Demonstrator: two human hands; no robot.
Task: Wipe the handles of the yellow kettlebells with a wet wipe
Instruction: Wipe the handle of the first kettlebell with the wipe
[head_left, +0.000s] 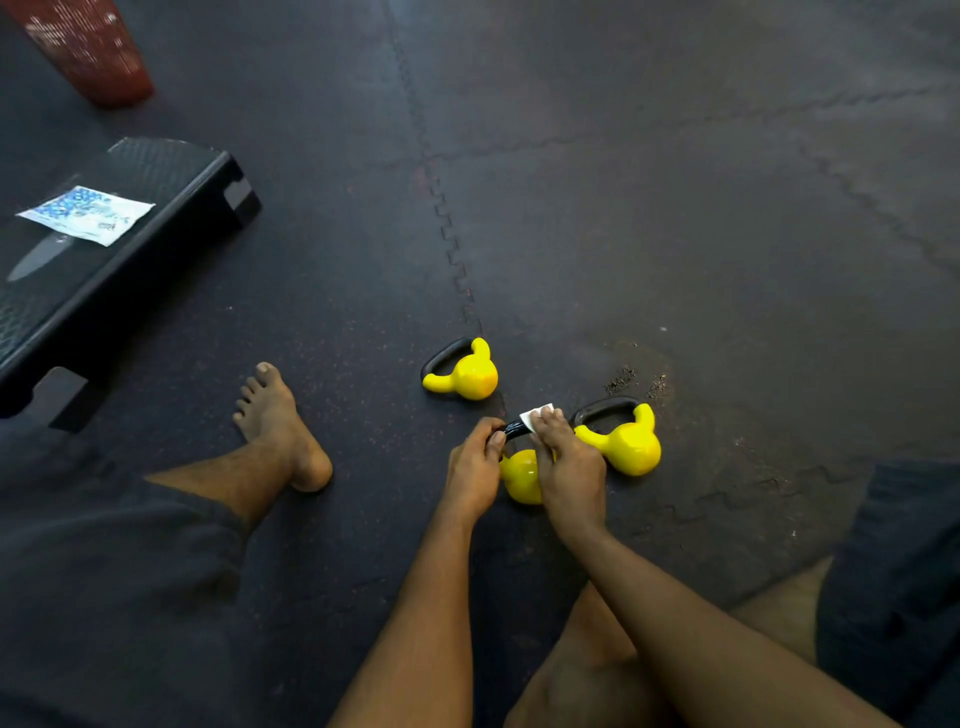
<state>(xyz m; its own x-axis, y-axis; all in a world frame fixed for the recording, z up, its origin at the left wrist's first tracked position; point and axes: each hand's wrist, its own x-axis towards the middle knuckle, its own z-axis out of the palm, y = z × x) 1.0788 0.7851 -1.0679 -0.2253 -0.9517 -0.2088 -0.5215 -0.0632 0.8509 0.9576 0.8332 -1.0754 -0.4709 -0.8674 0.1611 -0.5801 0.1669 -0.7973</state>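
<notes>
Rubber floor (675, 208): left grip (475, 467) is curling round the handle (514, 430) of a (likely heavy) kettlebell (522, 480); right grip (569, 462) is pinching a limp wet wipe (535, 415).

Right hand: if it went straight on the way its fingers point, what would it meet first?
The right hand holds the wet wipe on the handle of the near kettlebell, so that blocks it first. Beyond, probably only floor mat, though depth is unclear.
</notes>
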